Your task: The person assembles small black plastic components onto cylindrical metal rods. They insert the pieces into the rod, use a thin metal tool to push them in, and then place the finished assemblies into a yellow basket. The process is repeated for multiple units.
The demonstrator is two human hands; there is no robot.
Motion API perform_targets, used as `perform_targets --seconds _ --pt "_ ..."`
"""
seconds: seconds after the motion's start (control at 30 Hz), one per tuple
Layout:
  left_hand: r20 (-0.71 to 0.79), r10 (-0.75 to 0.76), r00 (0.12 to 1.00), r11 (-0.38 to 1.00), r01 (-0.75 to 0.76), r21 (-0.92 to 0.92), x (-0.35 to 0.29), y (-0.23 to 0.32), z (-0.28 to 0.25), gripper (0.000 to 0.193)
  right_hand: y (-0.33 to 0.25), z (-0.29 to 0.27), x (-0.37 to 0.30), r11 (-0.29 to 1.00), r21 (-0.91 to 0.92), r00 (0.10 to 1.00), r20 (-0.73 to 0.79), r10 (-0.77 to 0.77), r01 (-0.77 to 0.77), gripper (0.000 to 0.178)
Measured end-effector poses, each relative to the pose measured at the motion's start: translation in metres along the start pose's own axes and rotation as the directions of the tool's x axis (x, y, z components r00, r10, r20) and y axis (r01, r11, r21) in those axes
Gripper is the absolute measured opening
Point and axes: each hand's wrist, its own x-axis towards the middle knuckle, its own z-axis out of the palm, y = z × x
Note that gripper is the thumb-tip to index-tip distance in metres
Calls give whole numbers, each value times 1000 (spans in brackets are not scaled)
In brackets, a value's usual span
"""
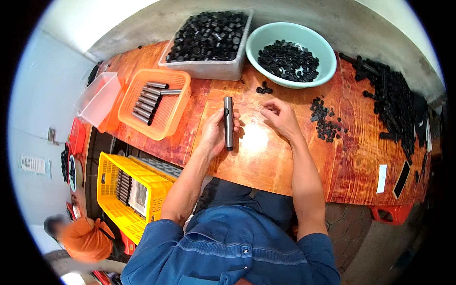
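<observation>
My left hand [215, 130] is closed around a dark grey metallic tube [229, 123], held upright over the table with a small dark hole in its side and a black lower end. To its right, my right hand [281, 118] hovers above the wood with thumb and fingers drawn together; whatever they pinch, if anything, is too small to make out. A few black discs [264, 88] lie just beyond that hand. More small black discs [326, 121] are scattered to its right.
Behind stand a clear bin [209, 70] of black caps and a pale green basin [327, 71] of black discs. An orange basket [124, 111] with several tubes sits left, above a yellow crate [107, 197]. Black parts [387, 95] heap up at right. A person in orange [88, 240] is lower left.
</observation>
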Motion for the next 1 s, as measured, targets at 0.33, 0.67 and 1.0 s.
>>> perform_targets --seconds 0.33,0.67,1.0 --pt "8 27 1000 995 -26 -97 0 -9 -14 36 7 -3 2 988 -142 998 11 -55 56 26" --pt "5 -2 1000 982 3 -186 3 -4 -19 33 7 -1 5 992 -120 999 32 -26 30 22" --pt "-28 46 999 987 -41 155 -10 9 -31 43 5 1 2 992 -124 999 22 -23 25 22"
